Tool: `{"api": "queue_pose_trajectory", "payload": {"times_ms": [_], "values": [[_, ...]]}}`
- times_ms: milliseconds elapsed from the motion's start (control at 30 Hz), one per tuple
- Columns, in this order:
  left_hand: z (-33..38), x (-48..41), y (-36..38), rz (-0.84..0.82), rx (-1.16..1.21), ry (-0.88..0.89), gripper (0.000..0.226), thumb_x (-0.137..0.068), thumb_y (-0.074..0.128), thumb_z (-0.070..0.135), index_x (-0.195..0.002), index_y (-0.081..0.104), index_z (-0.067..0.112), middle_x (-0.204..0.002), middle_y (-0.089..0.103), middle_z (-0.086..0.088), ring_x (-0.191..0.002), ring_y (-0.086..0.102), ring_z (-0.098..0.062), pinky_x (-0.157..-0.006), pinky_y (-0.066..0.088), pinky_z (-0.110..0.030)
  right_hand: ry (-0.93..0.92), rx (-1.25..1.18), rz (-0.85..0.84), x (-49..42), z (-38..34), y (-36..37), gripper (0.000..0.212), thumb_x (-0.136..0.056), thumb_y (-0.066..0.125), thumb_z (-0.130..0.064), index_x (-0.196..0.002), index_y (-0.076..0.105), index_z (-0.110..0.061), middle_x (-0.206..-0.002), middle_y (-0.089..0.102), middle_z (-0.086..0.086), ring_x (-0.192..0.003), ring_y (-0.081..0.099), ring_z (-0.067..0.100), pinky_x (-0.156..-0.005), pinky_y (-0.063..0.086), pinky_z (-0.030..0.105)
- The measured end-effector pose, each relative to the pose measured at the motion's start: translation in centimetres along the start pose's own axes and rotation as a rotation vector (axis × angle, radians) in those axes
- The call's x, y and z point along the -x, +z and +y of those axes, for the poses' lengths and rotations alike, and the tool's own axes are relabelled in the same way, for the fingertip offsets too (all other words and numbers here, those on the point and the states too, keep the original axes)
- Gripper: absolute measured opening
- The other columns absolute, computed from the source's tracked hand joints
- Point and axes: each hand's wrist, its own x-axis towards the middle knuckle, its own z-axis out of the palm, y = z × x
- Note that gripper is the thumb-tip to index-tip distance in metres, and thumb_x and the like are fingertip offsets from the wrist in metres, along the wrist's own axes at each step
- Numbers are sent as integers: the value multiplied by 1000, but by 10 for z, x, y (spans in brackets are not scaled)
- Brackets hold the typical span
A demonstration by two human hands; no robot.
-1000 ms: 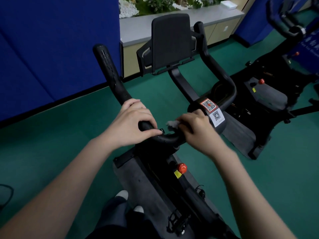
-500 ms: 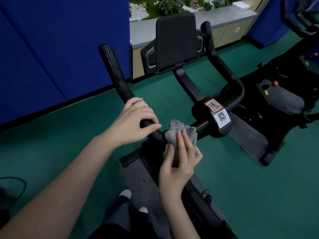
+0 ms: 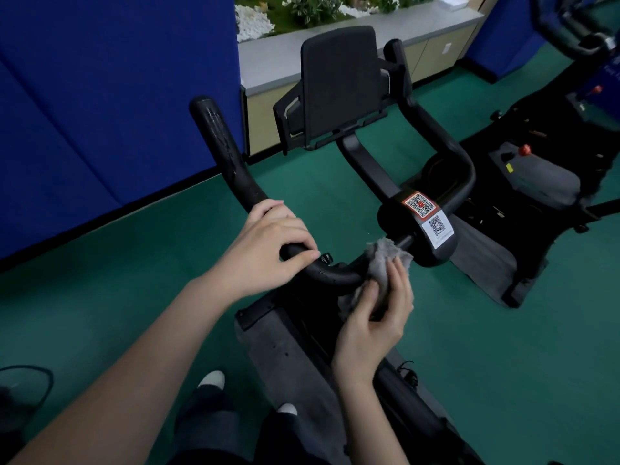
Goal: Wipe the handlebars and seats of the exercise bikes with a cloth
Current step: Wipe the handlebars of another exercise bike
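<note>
A black exercise bike stands right in front of me. Its curved handlebar (image 3: 231, 162) sweeps up to the left and loops round on the right. My left hand (image 3: 268, 250) grips the left bend of the bar from above. My right hand (image 3: 372, 320) holds a crumpled grey cloth (image 3: 382, 260) from below, palm towards me, and presses it against the bar's middle, just left of the stem block with two QR stickers (image 3: 429, 216). A black tablet holder (image 3: 339, 82) rises behind the bar. The seat is out of view.
A second exercise bike (image 3: 550, 169) stands to the right on the green floor, with a red knob on its frame. Blue padded panels (image 3: 100, 95) line the left side. A grey-topped cabinet (image 3: 335, 52) with plants runs along the back. My feet show below.
My right hand turned from gripping over the bar to holding the cloth from below, palm up. Since half a second ago it pushed the cloth further onto the bar. The left hand stayed put.
</note>
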Motion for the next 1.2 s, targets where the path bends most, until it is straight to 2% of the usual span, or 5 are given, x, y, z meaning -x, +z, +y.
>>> {"api": "queue_pose_trajectory", "payload": {"times_ms": [367,500,800,933,1200], "values": [[-19,1,-10,-99,44,211,33,-90,51,50,-107,69,27,-101,62,18,-105,45,-2,-109,1,-16,295,-106,286,29,-29,44,41,-99,39,1,-140,42,-7,-147,42,6,-138,36,12,-116,28,36],[-32,-3,-18,-178,23,327,42,-90,52,48,-123,59,23,-113,59,12,-113,47,-10,-108,11,-24,426,-222,463,38,-41,63,40,-102,38,-7,-141,39,-14,-146,44,3,-132,43,8,-106,36,17],[-75,-20,-46,-184,-128,451,47,-81,67,44,-120,63,17,-111,63,3,-108,55,-22,-102,21,-32,768,-1008,630,58,-64,96,38,-101,36,-6,-137,48,-13,-120,66,5,-102,66,15,-78,56,26],[-79,-20,-43,-184,-100,460,45,-80,69,42,-118,63,18,-110,62,4,-108,54,-21,-102,21,-32,806,-1298,498,54,-67,101,48,-80,48,-12,-127,54,-4,-118,64,17,-111,58,29,-105,41,42],[-84,-21,-40,-164,-97,473,43,-83,64,46,-117,62,20,-109,61,6,-108,54,-18,-102,21,-30,747,-849,647,62,-64,89,39,-99,43,-5,-137,47,-12,-139,52,8,-123,55,20,-96,50,29]]}}
